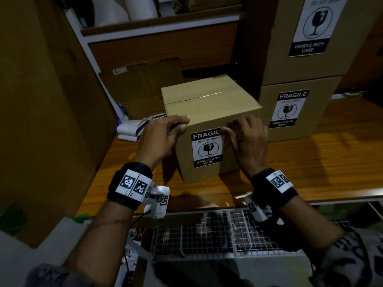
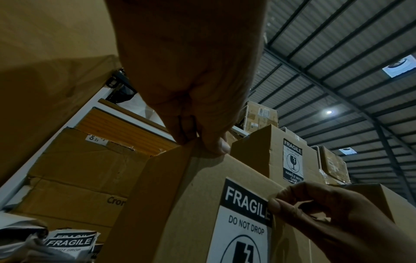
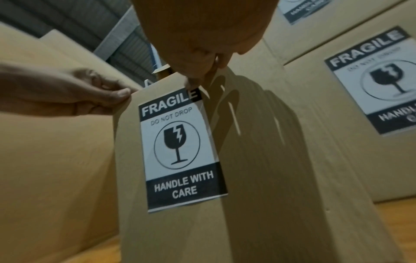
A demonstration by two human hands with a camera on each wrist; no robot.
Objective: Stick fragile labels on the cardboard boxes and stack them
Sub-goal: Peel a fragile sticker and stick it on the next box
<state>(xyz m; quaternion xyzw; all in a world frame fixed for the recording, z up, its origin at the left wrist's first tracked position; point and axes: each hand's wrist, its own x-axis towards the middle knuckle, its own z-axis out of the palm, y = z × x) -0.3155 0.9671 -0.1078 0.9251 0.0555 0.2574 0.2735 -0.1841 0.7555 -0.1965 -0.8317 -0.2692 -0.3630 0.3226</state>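
Pinching the top right corner of the fragile label (image 1: 207,149), the right hand (image 1: 249,141) has thumb and fingertips drawn together over the final letter of the word FRAGILE. The label sits on the near face of a sealed cardboard box (image 1: 209,104), its printed side facing the person. The left hand (image 1: 163,137) grips the box's upper left corner, fingers curled over the top edge and thumb against the front. The box stands on the wooden tabletop (image 1: 331,162), a little skewed to its front edge. Just to the right and behind, two labelled boxes (image 1: 298,112) are stacked one on the other, each showing its own fragile sticker toward the person. To the left of the held box, a loose pile of spare labels (image 1: 134,129) lies on the tabletop, near flattened cardboard (image 1: 141,88) leaning against the shelving. Below the tabletop's near edge sits a wire mesh rack (image 1: 207,235).
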